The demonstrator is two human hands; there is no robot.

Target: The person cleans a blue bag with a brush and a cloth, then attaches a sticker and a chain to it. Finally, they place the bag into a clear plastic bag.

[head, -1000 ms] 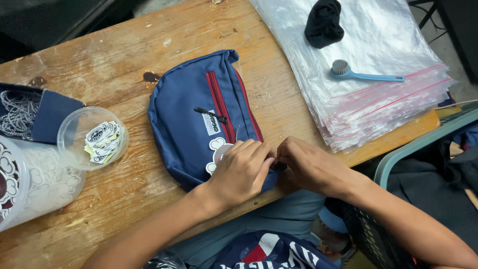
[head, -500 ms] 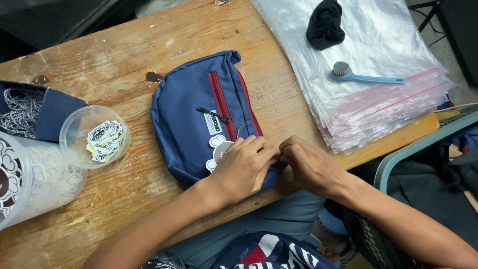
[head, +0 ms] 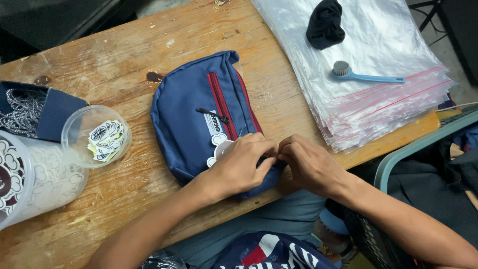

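Lifted slightly since before: near corner of blue bag [head: 199,119], lower centre, pinched by curled left hand [head: 239,167] and right hand [head: 308,167], fingertips meeting on wooden table [head: 124,65].

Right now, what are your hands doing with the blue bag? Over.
Left hand pressing on blue bag, fingers pinching its near corner. Right hand pinching same spot. Bag flat on wooden table. Nothing blocking; brush and plastic bags off to the side.
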